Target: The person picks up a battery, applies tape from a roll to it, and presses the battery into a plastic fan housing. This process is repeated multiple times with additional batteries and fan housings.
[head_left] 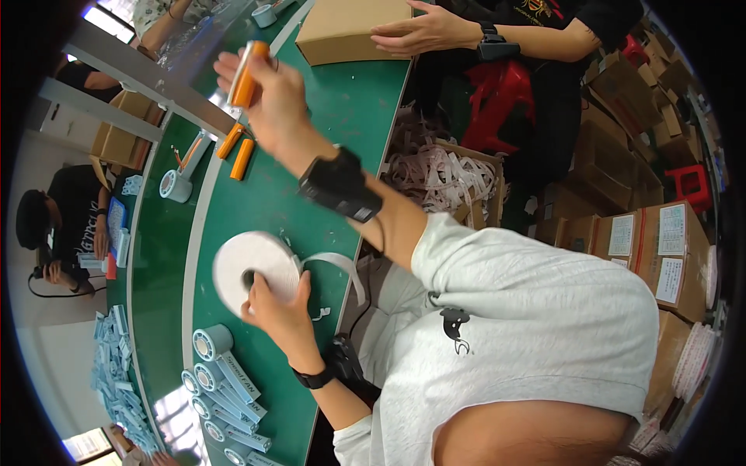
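My right hand (280, 109) is raised over the far part of the green table (326, 101), gripping an orange cylinder (245, 78), apparently a battery cell, with a white strip along its side. Two similar orange cylinders (242, 159) lie on the table below that hand. My left hand (284, 311) grips a large roll of white tape (241, 260), one finger at its core hole and the thumb near its edge. The loose tape end (334, 260) trails off toward the table's edge. Several light-blue handheld fan bodies (233, 373) lie beside my left forearm.
A cardboard box (350, 35) stands at the top, with a co-worker's hand (431, 31) beside it. Below the table edge sits a carton of white strips (443, 175). One blue fan body (177, 186) lies past a pale divider. Another person (74, 225) works across the table.
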A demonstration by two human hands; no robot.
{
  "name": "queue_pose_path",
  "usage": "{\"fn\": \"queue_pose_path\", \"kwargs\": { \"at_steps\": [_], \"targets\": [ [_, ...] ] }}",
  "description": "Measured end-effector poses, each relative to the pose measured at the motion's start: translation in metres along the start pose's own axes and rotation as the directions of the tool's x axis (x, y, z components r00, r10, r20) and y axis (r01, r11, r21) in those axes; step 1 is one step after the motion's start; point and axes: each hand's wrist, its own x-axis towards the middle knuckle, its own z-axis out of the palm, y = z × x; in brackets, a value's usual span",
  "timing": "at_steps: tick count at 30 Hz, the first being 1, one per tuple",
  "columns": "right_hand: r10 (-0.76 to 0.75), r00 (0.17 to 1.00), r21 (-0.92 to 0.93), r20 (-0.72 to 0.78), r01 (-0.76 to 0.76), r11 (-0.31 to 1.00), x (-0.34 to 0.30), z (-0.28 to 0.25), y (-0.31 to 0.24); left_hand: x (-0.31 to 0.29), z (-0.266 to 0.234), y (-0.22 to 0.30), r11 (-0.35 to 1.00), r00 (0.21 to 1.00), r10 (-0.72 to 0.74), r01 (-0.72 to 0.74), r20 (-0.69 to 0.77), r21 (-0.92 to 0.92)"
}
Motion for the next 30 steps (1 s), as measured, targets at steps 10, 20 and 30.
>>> {"fn": "queue_pose_path", "kwargs": {
  "at_steps": [10, 20, 30],
  "targets": [
    [0.610, 0.549, -0.528, 0.572, -0.323, 0.785, -0.058, -0.060, -0.018, 0.038, -0.086, -0.089, 0.739, 0.916, 0.126, -0.342, 0.380, 0.581],
    [0.708, 0.388, -0.805, 0.590, 0.215, 0.553, -0.119, -0.017, -0.016, -0.017, -0.092, -0.099, 0.956, 0.803, -0.286, 0.276, 0.523, 0.099],
    [0.671, 0.280, -0.727, 0.686, 0.272, 0.630, -0.151, 0.008, 0.016, -0.030, -0.097, -0.099, 0.946, 0.854, 0.254, -0.318, 0.455, 0.069]
  ]
}}
